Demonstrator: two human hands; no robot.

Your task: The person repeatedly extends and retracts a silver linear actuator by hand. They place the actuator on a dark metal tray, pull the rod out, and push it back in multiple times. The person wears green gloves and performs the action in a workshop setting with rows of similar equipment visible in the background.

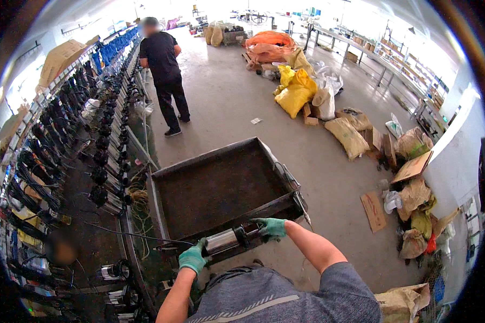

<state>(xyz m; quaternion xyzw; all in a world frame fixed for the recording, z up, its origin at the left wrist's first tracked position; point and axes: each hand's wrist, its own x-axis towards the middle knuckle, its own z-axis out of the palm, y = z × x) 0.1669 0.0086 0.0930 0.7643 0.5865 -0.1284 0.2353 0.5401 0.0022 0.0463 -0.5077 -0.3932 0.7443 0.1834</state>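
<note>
Both my hands wear green gloves and hold a metal cylinder with a black end, a pump-like part point(227, 239), lying level at the near rim of a dark rusty metal cart tray point(215, 188). My left hand point(193, 258) grips its shiny left end. My right hand point(270, 226) grips the black right end. A black cable point(129, 233) trails from the part to the left.
A long bench point(99, 161) at left carries rows of similar cylinders with black cables. A person in black point(164, 70) stands by it further back. Yellow, white and brown sacks point(302, 91) and cardboard point(373, 211) litter the concrete floor at right.
</note>
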